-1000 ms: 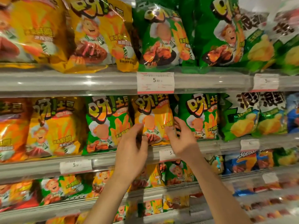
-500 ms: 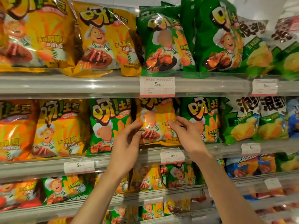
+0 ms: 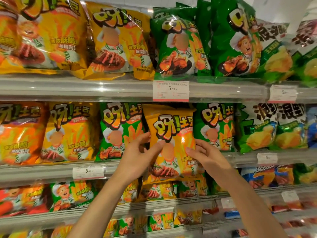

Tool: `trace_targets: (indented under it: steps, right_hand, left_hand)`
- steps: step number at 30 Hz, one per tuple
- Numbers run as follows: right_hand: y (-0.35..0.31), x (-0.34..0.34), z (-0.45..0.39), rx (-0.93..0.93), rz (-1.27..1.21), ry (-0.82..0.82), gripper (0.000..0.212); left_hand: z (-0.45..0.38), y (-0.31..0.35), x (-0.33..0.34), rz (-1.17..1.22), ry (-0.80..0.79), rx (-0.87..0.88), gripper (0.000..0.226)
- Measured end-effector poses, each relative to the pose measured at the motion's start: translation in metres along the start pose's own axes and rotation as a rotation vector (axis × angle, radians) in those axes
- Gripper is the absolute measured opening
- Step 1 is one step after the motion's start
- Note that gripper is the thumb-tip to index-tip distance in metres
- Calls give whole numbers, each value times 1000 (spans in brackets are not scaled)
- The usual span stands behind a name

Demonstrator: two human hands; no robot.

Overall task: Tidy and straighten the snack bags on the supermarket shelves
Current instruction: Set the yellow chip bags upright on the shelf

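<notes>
A yellow snack bag with a cartoon chef is out in front of the middle shelf, its lower edge hanging below the shelf rail. My left hand grips its left edge and my right hand grips its right edge. A green bag stands to its left on the shelf and another green bag to its right. Behind the held bag the slot is dark.
Large yellow bags and green bags fill the top shelf, which carries a price tag. Orange and yellow bags stand at middle left, green-white bags at right. Lower shelves hold smaller packs.
Both hands have pulled the yellow bag forward and down out of its slot, so its whole front now shows. The camera has tilted slightly downward.
</notes>
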State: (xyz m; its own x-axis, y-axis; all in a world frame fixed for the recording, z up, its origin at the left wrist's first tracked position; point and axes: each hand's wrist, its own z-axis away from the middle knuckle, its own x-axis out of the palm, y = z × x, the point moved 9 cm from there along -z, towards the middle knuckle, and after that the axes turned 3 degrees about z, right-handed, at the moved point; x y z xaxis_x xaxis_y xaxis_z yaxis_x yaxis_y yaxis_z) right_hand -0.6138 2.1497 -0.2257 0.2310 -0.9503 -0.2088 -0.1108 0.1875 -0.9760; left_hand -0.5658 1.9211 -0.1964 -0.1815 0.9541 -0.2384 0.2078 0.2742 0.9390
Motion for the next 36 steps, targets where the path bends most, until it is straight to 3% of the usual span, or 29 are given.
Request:
trace_targets:
  steps: [5, 8, 11, 16, 22, 25, 27, 31, 33, 36]
  right_hand:
    - [14, 7, 17, 55, 5, -111, 69]
    - [9, 21, 26, 2, -30, -188, 72]
    - [-1, 40, 27, -35, -86, -222, 89]
    - [-13, 74, 23, -37, 73, -182, 50]
    - [-37, 125, 17, -122, 112, -193, 63]
    - [-49, 144, 13, -144, 175, -264, 48]
    - [-62, 141, 9, -154, 153, -191, 41]
    - [-72, 114, -14, -237, 150, 126, 31]
    - [-63, 116, -27, -212, 202, 172, 45]
    - [-50, 133, -43, -152, 247, 134, 76]
  left_hand:
    - [8, 0, 11, 20, -107, 56, 23]
    - [14, -1, 5, 20, -122, 104, 18]
    - [23, -2, -12, 61, -76, 95, 14]
    - [36, -17, -49, 96, -46, 43, 52]
    - [49, -18, -105, 114, 98, 82, 62]
    - [51, -26, -133, 152, 176, 102, 106]
    - [53, -24, -147, 177, 227, 127, 112]
    - [58, -24, -168, 152, 289, 148, 77]
    - [59, -23, -175, 129, 310, 159, 55]
    - [60, -20, -179, 127, 311, 188, 51]
